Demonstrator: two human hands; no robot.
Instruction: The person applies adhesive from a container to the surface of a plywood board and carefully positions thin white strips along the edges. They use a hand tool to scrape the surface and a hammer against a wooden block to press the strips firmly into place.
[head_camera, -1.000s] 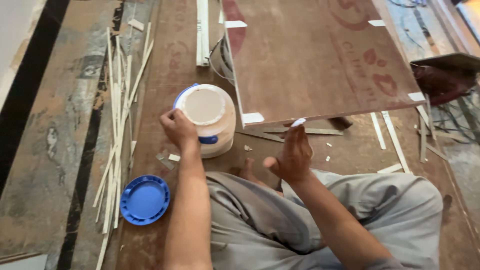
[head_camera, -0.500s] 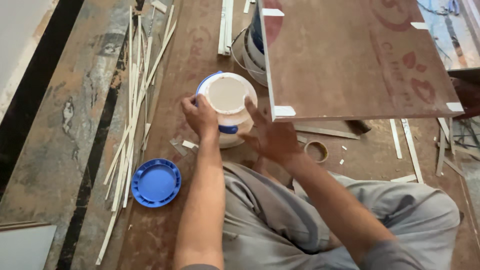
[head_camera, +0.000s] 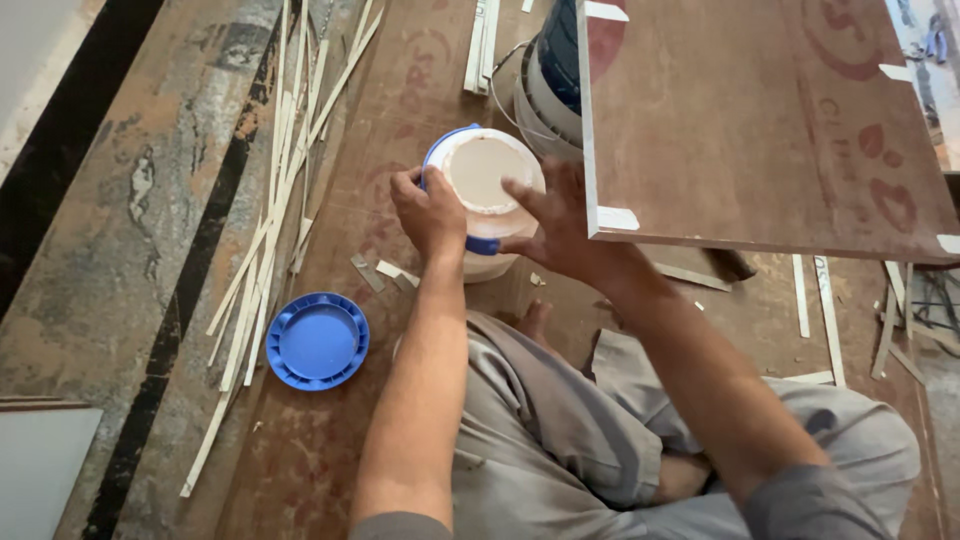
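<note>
An open white tub with a blue rim (head_camera: 481, 170), full of pale paste, stands on the brown board floor in front of my knees. My left hand (head_camera: 432, 212) grips its left side. My right hand (head_camera: 560, 222) reaches to its right side, fingers spread and touching the rim, thumb over the paste. The tub's blue lid (head_camera: 318, 341) lies upside down on the floor to the left, apart from both hands.
A large brown laminate board (head_camera: 760, 120) with white edge tape rests raised at the upper right, over stacked buckets (head_camera: 545, 75). Several thin white edge strips (head_camera: 270, 220) lie scattered on the left; more offcuts (head_camera: 815, 300) lie at the right. My legs are folded below.
My right hand left the floor by the board's corner and came over to the tub's right side. The left hand stayed on the tub. The view has drawn closer.
</note>
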